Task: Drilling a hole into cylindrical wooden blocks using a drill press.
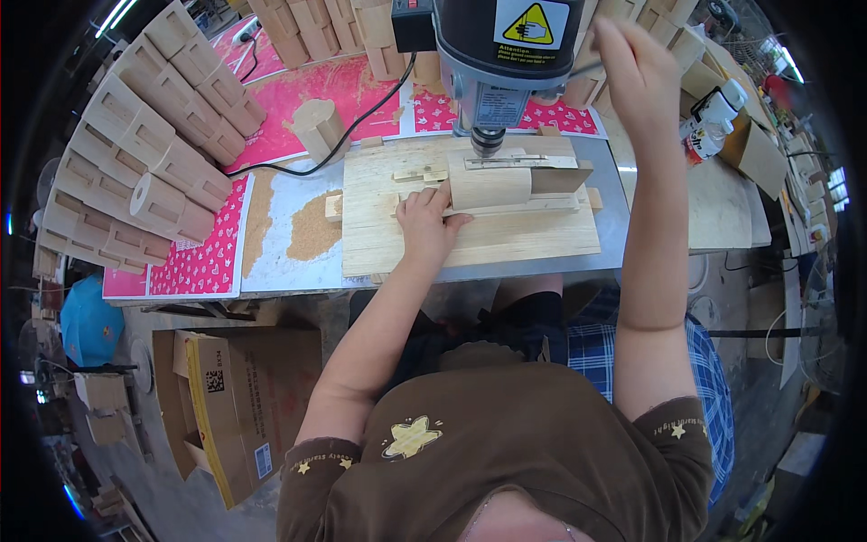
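I see a grey metal surface [614, 194] with pink patterned sheets [203, 266] on it. The floor [172, 506] below is grey and dusty. An open cardboard box [230, 397] stands there. Bright strip lights [116, 15] shine at the top left.

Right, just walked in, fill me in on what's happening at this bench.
A person sits at a grey metal table under a drill press. Their left hand presses a pale rounded wooden block into a flat wooden jig board, just below the drill chuck. Their right hand is raised beside the press head, gripping its feed lever. A sawdust pile lies left of the jig, with stacked wooden blocks beyond.
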The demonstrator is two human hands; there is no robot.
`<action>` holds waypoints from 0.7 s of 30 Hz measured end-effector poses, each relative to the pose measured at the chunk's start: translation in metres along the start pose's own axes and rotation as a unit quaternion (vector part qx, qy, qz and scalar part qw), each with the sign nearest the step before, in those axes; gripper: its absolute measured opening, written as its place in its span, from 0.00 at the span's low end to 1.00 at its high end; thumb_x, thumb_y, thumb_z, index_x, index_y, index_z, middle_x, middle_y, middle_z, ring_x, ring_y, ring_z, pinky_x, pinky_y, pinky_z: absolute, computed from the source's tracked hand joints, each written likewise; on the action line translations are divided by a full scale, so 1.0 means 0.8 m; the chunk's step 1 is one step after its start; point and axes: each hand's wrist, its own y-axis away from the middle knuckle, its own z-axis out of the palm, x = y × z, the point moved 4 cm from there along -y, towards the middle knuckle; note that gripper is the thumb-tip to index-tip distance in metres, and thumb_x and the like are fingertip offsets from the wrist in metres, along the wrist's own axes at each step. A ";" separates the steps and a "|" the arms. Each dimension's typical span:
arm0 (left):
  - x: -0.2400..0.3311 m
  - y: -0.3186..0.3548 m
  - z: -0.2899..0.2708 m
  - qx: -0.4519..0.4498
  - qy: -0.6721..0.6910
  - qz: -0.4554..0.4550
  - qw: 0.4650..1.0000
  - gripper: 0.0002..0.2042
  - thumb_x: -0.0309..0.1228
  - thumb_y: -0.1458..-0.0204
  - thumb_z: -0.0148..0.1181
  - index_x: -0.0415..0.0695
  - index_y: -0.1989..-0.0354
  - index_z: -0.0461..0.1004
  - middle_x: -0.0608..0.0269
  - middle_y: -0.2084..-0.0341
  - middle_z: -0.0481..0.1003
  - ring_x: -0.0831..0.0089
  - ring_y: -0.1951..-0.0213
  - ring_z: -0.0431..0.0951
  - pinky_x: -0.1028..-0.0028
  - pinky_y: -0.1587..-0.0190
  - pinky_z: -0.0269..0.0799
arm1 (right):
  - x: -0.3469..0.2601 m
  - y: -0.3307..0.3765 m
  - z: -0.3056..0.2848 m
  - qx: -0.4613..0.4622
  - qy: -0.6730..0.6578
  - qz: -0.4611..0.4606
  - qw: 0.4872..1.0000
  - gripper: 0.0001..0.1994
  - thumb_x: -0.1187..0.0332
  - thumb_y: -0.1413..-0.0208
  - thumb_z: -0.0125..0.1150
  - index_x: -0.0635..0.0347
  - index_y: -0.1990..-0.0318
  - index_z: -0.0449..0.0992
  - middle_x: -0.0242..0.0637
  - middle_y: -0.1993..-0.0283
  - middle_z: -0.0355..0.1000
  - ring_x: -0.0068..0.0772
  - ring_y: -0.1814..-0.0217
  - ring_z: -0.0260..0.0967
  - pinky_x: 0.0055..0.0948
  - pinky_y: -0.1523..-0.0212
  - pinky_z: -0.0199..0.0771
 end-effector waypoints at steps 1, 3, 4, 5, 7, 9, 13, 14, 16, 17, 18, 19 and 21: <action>-0.001 0.000 0.001 0.000 0.001 0.000 1.000 0.26 0.38 0.65 0.69 0.48 0.53 0.73 0.65 0.72 0.71 0.63 0.61 0.69 0.62 0.52 0.55 | -0.005 0.023 -0.004 0.007 -0.002 -0.002 1.000 0.11 0.66 0.43 0.51 0.66 0.72 0.72 0.36 0.80 0.65 0.27 0.78 0.62 0.25 0.75 0.61; -0.004 0.001 0.002 -0.014 -0.002 -0.007 1.000 0.29 0.38 0.65 0.69 0.51 0.49 0.71 0.68 0.70 0.72 0.65 0.60 0.69 0.59 0.50 0.53 | -0.013 0.072 -0.004 0.018 -0.035 0.013 0.999 0.09 0.68 0.45 0.52 0.65 0.73 0.72 0.40 0.82 0.65 0.36 0.81 0.63 0.32 0.78 0.61; -0.002 -0.001 0.003 -0.015 -0.001 -0.006 1.000 0.29 0.38 0.65 0.69 0.51 0.49 0.71 0.68 0.70 0.72 0.65 0.60 0.69 0.59 0.50 0.53 | -0.014 0.093 -0.001 0.025 -0.064 0.031 0.997 0.08 0.70 0.46 0.53 0.65 0.72 0.73 0.39 0.82 0.65 0.37 0.81 0.64 0.33 0.77 0.61; -0.002 -0.001 0.001 -0.010 0.000 -0.004 1.000 0.29 0.38 0.65 0.69 0.51 0.49 0.71 0.68 0.70 0.72 0.65 0.60 0.68 0.59 0.50 0.53 | -0.009 0.115 0.008 0.031 -0.061 0.041 0.997 0.06 0.72 0.47 0.54 0.64 0.71 0.74 0.37 0.82 0.65 0.36 0.80 0.63 0.33 0.75 0.62; -0.002 0.002 -0.003 -0.006 -0.002 -0.003 1.000 0.29 0.38 0.65 0.69 0.51 0.49 0.71 0.68 0.70 0.72 0.65 0.60 0.68 0.59 0.50 0.53 | 0.007 0.152 0.035 0.037 -0.060 0.053 0.996 0.04 0.74 0.48 0.54 0.64 0.70 0.75 0.36 0.81 0.65 0.34 0.79 0.63 0.32 0.72 0.62; 0.003 -0.002 0.000 -0.015 -0.002 -0.007 1.000 0.29 0.38 0.65 0.69 0.51 0.49 0.71 0.68 0.70 0.72 0.65 0.61 0.68 0.59 0.50 0.53 | 0.024 0.172 0.055 0.030 -0.054 0.019 0.998 0.05 0.75 0.48 0.53 0.64 0.67 0.75 0.36 0.79 0.67 0.34 0.76 0.64 0.31 0.68 0.63; 0.002 -0.003 0.004 -0.011 -0.007 -0.003 1.000 0.29 0.38 0.65 0.69 0.51 0.49 0.71 0.68 0.71 0.72 0.65 0.61 0.68 0.60 0.50 0.53 | 0.034 0.168 0.059 0.080 -0.056 -0.062 0.993 0.05 0.76 0.49 0.54 0.65 0.66 0.74 0.37 0.77 0.68 0.34 0.75 0.65 0.30 0.66 0.63; 0.001 -0.001 0.005 0.002 -0.006 0.009 1.000 0.28 0.38 0.66 0.69 0.49 0.51 0.72 0.66 0.72 0.72 0.64 0.61 0.69 0.61 0.52 0.54 | 0.029 0.166 0.055 0.081 -0.040 -0.096 0.991 0.04 0.77 0.48 0.53 0.65 0.67 0.74 0.38 0.77 0.68 0.36 0.76 0.64 0.31 0.67 0.63; 0.001 0.000 0.003 0.019 -0.007 0.020 1.000 0.27 0.38 0.67 0.69 0.48 0.53 0.73 0.64 0.72 0.71 0.63 0.62 0.69 0.63 0.53 0.55 | 0.017 0.152 0.046 0.082 -0.026 -0.134 0.987 0.04 0.77 0.48 0.52 0.65 0.68 0.74 0.39 0.78 0.68 0.37 0.77 0.63 0.32 0.69 0.64; 0.001 -0.001 0.002 0.017 -0.007 0.014 1.000 0.27 0.38 0.67 0.69 0.48 0.53 0.73 0.64 0.72 0.72 0.63 0.62 0.70 0.62 0.53 0.55 | 0.012 0.137 0.033 0.109 -0.047 -0.112 0.987 0.03 0.77 0.47 0.53 0.64 0.69 0.73 0.39 0.78 0.67 0.37 0.78 0.63 0.34 0.70 0.65; 0.001 0.000 0.001 0.014 -0.007 0.009 1.000 0.27 0.38 0.67 0.69 0.49 0.53 0.73 0.64 0.72 0.72 0.63 0.62 0.70 0.62 0.53 0.55 | 0.004 0.119 0.019 0.136 -0.066 -0.088 0.984 0.03 0.76 0.47 0.53 0.64 0.70 0.73 0.39 0.79 0.67 0.38 0.79 0.64 0.35 0.71 0.65; 0.000 0.001 -0.001 0.015 -0.009 0.008 1.000 0.27 0.38 0.67 0.69 0.49 0.53 0.73 0.64 0.72 0.72 0.63 0.62 0.70 0.62 0.53 0.55 | -0.004 0.088 0.012 0.115 -0.074 -0.044 0.990 0.06 0.72 0.44 0.52 0.64 0.68 0.74 0.37 0.77 0.68 0.30 0.74 0.64 0.28 0.69 0.65; -0.005 0.002 -0.005 0.015 0.005 -0.013 1.000 0.24 0.38 0.66 0.69 0.49 0.56 0.75 0.65 0.72 0.72 0.64 0.63 0.70 0.62 0.53 0.55 | -0.008 0.018 0.015 0.063 -0.028 0.028 0.997 0.10 0.67 0.40 0.50 0.65 0.65 0.75 0.35 0.72 0.70 0.23 0.68 0.66 0.22 0.65 0.64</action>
